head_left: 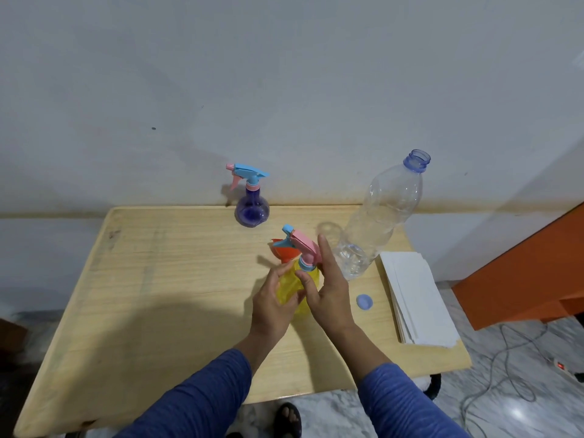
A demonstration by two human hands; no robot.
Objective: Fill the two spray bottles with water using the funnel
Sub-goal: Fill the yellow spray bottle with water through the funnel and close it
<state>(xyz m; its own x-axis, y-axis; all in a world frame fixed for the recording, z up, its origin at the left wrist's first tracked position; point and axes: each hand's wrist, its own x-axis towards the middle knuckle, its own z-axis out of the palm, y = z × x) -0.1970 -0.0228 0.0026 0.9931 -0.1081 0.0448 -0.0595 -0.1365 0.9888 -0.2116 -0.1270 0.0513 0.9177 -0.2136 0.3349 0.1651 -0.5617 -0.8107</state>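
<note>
A wooden bench [158, 279] is carrying everything, and the yellow spray bottle [292, 287] near its middle is serving as the landmark. Up and to the left of it, at the bench's far edge by the wall, a purple spray bottle [252, 210] is standing upright with its blue and pink trigger head screwed on. The left hand [273, 306] is wrapping its fingers around the left side of the yellow bottle's body — gripping it. Just behind the yellow bottle, an orange funnel [283, 251] is sitting on the bench, partly hidden by the bottle's pink and blue trigger head [301, 248]. The right hand [328, 290] is pressing against the bottle's right side, thumb at the collar under the trigger head, the other fingers stretching upward and loosely spread rather than clenched. To the right of the yellow bottle a large clear plastic bottle [379, 216] is standing uncapped, with only a little water visible at its bottom. Its blue cap [364, 301] is lying near the right hand, and farther right a stack of white paper [417, 295] is resting along the bench's edge.
</note>
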